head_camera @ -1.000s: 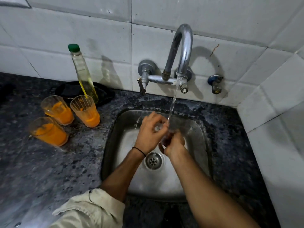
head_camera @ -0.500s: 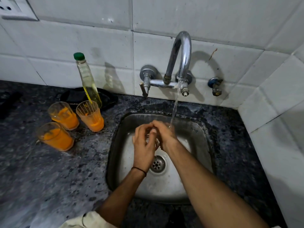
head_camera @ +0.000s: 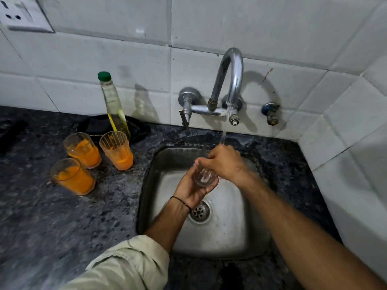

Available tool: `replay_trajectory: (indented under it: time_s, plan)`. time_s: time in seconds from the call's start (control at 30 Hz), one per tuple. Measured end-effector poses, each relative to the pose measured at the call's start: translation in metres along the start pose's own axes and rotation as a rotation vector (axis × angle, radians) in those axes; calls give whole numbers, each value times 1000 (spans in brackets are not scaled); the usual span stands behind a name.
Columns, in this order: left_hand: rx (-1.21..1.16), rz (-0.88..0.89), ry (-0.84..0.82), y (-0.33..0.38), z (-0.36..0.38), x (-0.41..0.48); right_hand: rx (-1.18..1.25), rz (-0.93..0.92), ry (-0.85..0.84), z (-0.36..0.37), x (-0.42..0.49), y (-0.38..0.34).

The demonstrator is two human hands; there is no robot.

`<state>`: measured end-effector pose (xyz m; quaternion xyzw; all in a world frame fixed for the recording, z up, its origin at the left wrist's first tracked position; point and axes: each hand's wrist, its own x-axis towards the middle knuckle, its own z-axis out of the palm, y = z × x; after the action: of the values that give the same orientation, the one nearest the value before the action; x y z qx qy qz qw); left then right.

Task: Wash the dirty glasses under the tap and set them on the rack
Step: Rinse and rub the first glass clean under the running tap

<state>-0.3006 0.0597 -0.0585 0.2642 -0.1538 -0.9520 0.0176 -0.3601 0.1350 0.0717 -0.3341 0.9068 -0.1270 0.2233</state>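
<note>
Tilting over the sink, a clear glass sits cupped in the left hand, fingers curled round its base; the right hand closes over its upper part, under the tap stream; three orange-smeared glasses stand well apart on the dark counter, beside a green-capped bottle.

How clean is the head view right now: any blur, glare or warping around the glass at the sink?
Head view: the clear glass in the left hand is sharp enough; light glare on the tap and the sink floor; the tap casts a hard shadow on the tiles; wide-angle bending curves the tile lines at the edges; the counter is dim.
</note>
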Motion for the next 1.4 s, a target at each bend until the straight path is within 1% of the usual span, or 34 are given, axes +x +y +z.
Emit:
replay_trajectory:
  time_s: [0.03,0.1,0.17,0.23,0.3,0.37,0.43,0.53,0.6,0.67,0.73,0.8,0.9,0.97,1.03,1.07,1.1,1.13,1.17,1.2,1.23,1.27,1.33,1.4]
  plan:
    - [21,15,-11,-4,-2,3,8,9,-30,-3,-1,2]
    - [87,36,-60,-6,-6,0,39,4,-39,-6,-4,7]
    - [194,41,-127,-4,-12,2,-4,-5,-12,-6,-7,12]
    - [359,22,-135,1,-14,2,-76,-20,5,-3,-7,19]
    - [544,44,-72,13,-8,-1,-111,-51,23,-3,-11,22]
    - [688,117,16,31,10,-4,-67,-66,15,-5,-15,22]
    - [753,236,123,53,30,-1,-20,-74,23,-8,-19,18]
    - [864,491,255,88,59,14,-36,-88,82,-16,-21,11]
    - [1068,646,351,107,73,23,-46,-95,117,-21,-22,8]
    - [1368,763,440,116,80,25,-34,-94,142,-27,-22,6]
    - [1573,831,482,118,81,25,-13,-96,164,-33,-22,5]
    - [1707,868,486,117,81,23,-19,-115,203,-37,-22,4]
    - [1900,831,509,116,83,24,-18,-134,251,-40,-18,4]
    - [1966,829,515,118,86,21,58,-126,242,-44,-15,6]
    - [1958,785,481,120,86,15,269,-110,220,-47,-15,10]
    - [1915,735,472,119,86,12,425,-98,210,-48,-15,12]
    - [1818,667,474,117,85,10,581,-77,208,-47,-15,16]
    - [1647,592,461,112,83,8,709,-50,215,-45,-16,19]
    - [1404,512,420,105,80,3,820,-16,224,-42,-15,22]
    - [1144,426,353,96,76,-5,934,20,229,-38,-14,23]
    - [935,351,267,87,74,-14,1049,61,233,-33,-12,24]
    - [804,317,183,76,71,-24,1158,105,227,-27,-10,26]
    - [755,362,57,58,68,-41,1372,195,189,-10,-7,30]
    - [812,499,17,45,62,-52,1606,255,152,10,-4,35]
